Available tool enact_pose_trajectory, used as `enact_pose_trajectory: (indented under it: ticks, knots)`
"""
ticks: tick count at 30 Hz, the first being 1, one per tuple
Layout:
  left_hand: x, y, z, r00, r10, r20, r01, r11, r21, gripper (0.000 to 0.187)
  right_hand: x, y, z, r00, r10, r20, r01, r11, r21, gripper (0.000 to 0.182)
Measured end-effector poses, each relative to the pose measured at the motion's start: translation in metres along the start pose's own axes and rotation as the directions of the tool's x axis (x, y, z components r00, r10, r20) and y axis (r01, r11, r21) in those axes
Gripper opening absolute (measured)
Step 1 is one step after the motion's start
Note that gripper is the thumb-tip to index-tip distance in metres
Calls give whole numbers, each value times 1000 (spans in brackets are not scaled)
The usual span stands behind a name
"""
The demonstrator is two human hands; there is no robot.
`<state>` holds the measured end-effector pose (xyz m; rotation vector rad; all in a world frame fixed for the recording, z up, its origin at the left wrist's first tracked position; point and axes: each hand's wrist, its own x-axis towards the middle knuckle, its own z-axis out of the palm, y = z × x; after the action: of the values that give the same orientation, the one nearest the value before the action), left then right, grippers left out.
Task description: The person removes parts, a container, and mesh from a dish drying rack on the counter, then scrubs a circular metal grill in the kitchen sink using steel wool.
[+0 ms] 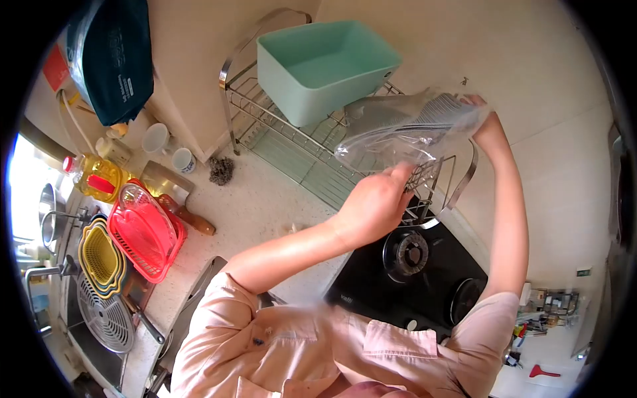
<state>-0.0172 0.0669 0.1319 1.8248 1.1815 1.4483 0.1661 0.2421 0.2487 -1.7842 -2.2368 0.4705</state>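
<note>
A clear plastic bag [405, 126] with a stack of thin, grey, ribbed pieces inside is held up over the right end of a two-tier wire rack [255, 99]. My left hand [379, 202] is closed at the bag's lower edge, the thumb pointing up against the film. At the bag's upper right end, my right hand [486, 114] grips it, its fingers partly hidden by the plastic. Left of the bag, a mint green bin [292, 93] stands on the rack's upper tier, its inside showing no contents.
Below the rack is a black gas hob [378, 292]. On the left counter lie a cleaver [186, 212], a red basket [159, 265] and an oil bottle [99, 178]. Yellow colanders [99, 252] sit by the sink. A dark green bag [116, 66] is at upper left.
</note>
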Motion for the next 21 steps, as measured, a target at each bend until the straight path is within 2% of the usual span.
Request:
enact_pose_trajectory:
  ticks: [1,2,5,6,7,8,9,11,12,14,17,18,20,21]
  knots:
    - [-2,-1,4,1000,9,-22,-8,1000,4,41,-23,-21,1,994,104,36,-110,954,278,40]
    - [-5,-2,8,999,15,-44,-14,1000,8,45,-41,-40,3,976,194,99,-217,821,528,43]
    - [-8,-4,5,997,70,-29,-70,997,-12,52,-75,-85,5,936,151,318,-348,536,769,51]
    - [-8,-6,2,995,97,-10,-97,995,-21,55,-77,-89,8,930,136,342,-359,540,761,55]
    - [-6,-10,-1,996,93,8,-92,994,-54,65,-78,-90,14,923,121,366,-370,542,754,58]
    - [-1,-15,-7,989,85,120,-73,992,-105,64,-79,-90,18,914,106,391,-382,545,746,62]
    - [5,-22,-15,970,84,230,-49,987,-154,64,-80,-89,22,902,128,413,-406,579,707,59]
    - [25,-34,-33,898,63,435,46,971,-236,60,-77,-90,28,877,171,449,-445,640,626,51]
    - [39,-41,-42,852,113,512,47,956,-289,54,-77,-93,28,886,202,418,-435,676,595,52]
    - [63,-51,-52,806,132,577,111,924,-366,45,-77,-100,27,902,251,352,-412,746,523,54]
    - [83,-64,-39,864,112,490,162,860,-483,46,-78,-100,22,906,289,309,-413,760,502,44]
    - [87,-70,-30,882,52,468,128,930,-345,47,-79,-99,20,907,302,295,-415,764,494,40]
    - [92,-86,-9,916,-56,396,77,996,-35,52,-80,-97,19,896,320,308,-443,681,583,44]
    - [96,-96,-1,921,-82,380,88,996,1,53,-81,-97,20,891,328,315,-455,636,623,46]
